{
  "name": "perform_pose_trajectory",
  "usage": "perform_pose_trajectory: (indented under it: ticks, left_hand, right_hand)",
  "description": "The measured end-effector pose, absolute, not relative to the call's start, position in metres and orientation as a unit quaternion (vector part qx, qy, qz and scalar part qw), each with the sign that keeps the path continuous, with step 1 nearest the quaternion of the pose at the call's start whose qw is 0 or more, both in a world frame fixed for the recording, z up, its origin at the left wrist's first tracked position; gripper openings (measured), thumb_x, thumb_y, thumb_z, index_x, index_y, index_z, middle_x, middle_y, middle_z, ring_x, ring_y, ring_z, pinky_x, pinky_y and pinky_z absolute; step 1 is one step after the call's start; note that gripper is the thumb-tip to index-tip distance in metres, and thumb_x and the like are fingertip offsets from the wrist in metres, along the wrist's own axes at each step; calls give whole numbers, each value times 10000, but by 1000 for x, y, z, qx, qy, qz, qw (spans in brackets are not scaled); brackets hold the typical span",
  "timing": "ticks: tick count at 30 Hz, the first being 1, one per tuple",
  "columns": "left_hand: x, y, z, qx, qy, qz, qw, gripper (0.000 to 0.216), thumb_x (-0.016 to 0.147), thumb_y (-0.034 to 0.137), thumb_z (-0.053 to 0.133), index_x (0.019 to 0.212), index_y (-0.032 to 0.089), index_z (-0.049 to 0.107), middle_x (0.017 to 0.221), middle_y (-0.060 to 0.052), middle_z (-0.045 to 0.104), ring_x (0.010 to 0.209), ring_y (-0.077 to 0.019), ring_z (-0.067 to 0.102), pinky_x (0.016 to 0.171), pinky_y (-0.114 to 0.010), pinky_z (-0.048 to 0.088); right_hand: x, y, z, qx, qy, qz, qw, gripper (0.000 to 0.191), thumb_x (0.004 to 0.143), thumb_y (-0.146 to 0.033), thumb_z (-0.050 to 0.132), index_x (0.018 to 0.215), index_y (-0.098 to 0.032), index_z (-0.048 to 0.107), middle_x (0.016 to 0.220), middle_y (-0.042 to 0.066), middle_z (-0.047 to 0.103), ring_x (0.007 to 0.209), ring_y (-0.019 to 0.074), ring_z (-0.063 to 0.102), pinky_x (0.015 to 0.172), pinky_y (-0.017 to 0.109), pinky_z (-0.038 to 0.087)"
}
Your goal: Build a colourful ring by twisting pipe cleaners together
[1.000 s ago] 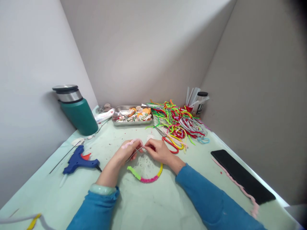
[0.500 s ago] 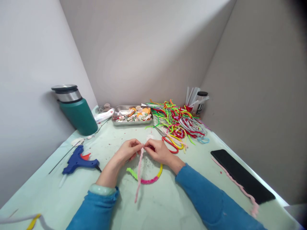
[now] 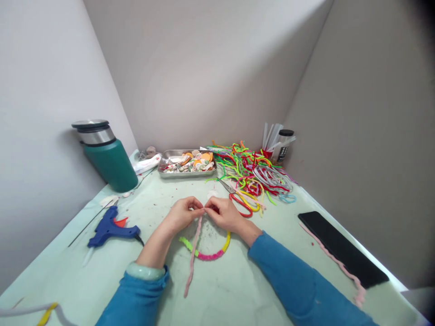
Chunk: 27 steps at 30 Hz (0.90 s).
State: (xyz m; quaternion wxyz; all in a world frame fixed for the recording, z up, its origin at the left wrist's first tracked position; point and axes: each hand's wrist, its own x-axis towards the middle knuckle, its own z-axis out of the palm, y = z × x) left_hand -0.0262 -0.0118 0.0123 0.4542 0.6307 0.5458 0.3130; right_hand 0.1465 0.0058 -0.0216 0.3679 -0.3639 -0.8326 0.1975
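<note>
My left hand [image 3: 181, 213] and my right hand [image 3: 223, 213] meet at the middle of the pale green table [image 3: 102, 280], fingers pinched together. Between them they hold the top end of a light pink pipe cleaner [image 3: 191, 260], which trails down toward me across the table. Under my hands lies a curved band [image 3: 209, 253] wrapped in green, pink and yellow fuzz; its upper end runs into my right hand, where something red shows between the fingers. Both sleeves are blue.
A blue glue gun [image 3: 110, 227] lies left, a green flask [image 3: 108, 156] behind it. A metal tray [image 3: 187, 163] of small pieces, a pile of coloured pipe cleaners [image 3: 254, 174], red-handled scissors [image 3: 239, 199] and a cup of sticks [image 3: 277, 145] sit at the back. A black phone [image 3: 340, 249] lies right.
The pink pipe cleaner, first bunched over my left hand, has swung down and now hangs straight toward me across the curved band. My hands have stayed pinched together.
</note>
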Motion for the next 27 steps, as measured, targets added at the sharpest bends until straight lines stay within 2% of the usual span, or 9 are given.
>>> perform_pose_trajectory:
  ticks: [5, 10, 13, 19, 27]
  left_hand:
    - [-29, -8, 5, 669, 529, 315, 416, 288, 667, 413, 618, 778, 149, 590, 636, 28, 577, 417, -50, 386, 394, -181, 302]
    - [-29, -7, 0, 695, 521, 320, 378, 224, 687, 360, 597, 770, 152, 592, 686, 10, 597, 475, -68, 451, 420, -177, 341]
    - [-29, -8, -1, 694, 517, 315, 389, 214, 691, 355, 585, 785, 164, 572, 706, 13, 600, 452, -70, 470, 390, -180, 348]
    - [-27, -10, -2, 677, 520, 310, 418, 186, 714, 341, 560, 813, 185, 540, 588, 32, 582, 424, -109, 555, 384, -191, 400]
    - [-27, -10, -3, 665, 529, 314, 424, 250, 719, 391, 573, 872, 193, 557, 697, -8, 680, 418, -123, 588, 402, -213, 436]
  right_hand:
    - [147, 5, -21, -367, -833, 203, 361, 76, 818, -221, 540, 787, -174, 592, 688, 5, 617, 612, 113, 530, 571, 220, 352]
    - [146, 6, -21, -367, -834, 198, 361, 68, 811, -211, 548, 771, -169, 583, 686, 3, 615, 609, 108, 525, 568, 216, 347]
    - [146, 6, -22, -370, -831, 198, 364, 70, 805, -216, 559, 761, -169, 585, 672, 0, 609, 594, 104, 513, 557, 214, 340]
    - [146, 6, -22, -372, -828, 198, 369, 64, 797, -211, 563, 751, -172, 586, 662, -4, 603, 582, 104, 506, 553, 217, 340]
    - [146, 6, -21, -376, -827, 198, 369, 75, 803, -205, 542, 757, -176, 593, 674, -2, 611, 592, 108, 515, 559, 219, 346]
